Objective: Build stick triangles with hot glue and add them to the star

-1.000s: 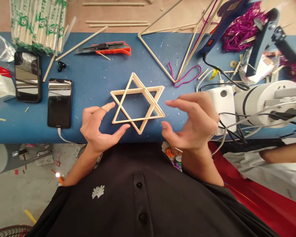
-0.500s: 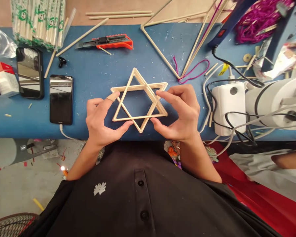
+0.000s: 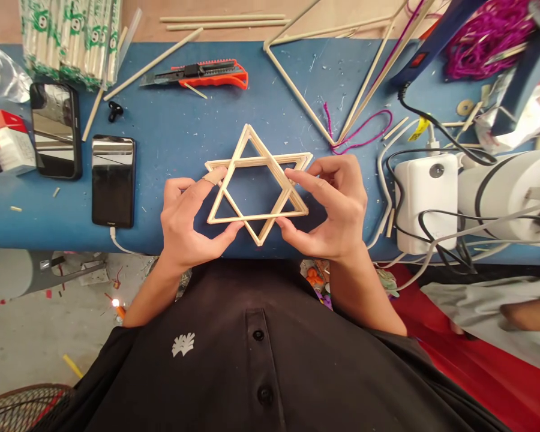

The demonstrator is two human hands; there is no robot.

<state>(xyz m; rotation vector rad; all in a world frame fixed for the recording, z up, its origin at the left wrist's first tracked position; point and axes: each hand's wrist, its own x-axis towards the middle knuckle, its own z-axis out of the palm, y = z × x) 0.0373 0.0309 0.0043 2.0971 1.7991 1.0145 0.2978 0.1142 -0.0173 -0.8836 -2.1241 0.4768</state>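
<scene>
A six-pointed star frame (image 3: 257, 217), built from stacked thin wooden sticks, is held low over the blue mat near its front edge. My left hand (image 3: 186, 222) pinches the star's left side, index finger at the upper left and thumb at the lower left bar. A tan strip (image 3: 215, 176) is wrapped around that index finger. On the opposite side, my right hand (image 3: 337, 210) grips the star with its index finger at the upper right and thumb by the bottom bar. Whether the star's underside touches the mat, I cannot tell.
Beyond the star lies an orange utility knife (image 3: 239, 77). Two phones (image 3: 112, 186) and wrapped chopsticks (image 3: 40, 54) are on the left. A larger stick frame (image 3: 297, 93) with purple cord, a blue corded tool (image 3: 436, 48) and a white cabled box (image 3: 427, 204) are on the right.
The view has shifted slightly. My left index finger has moved a little inward along the star, and the star's tilt has changed slightly. Both hands still hold it.
</scene>
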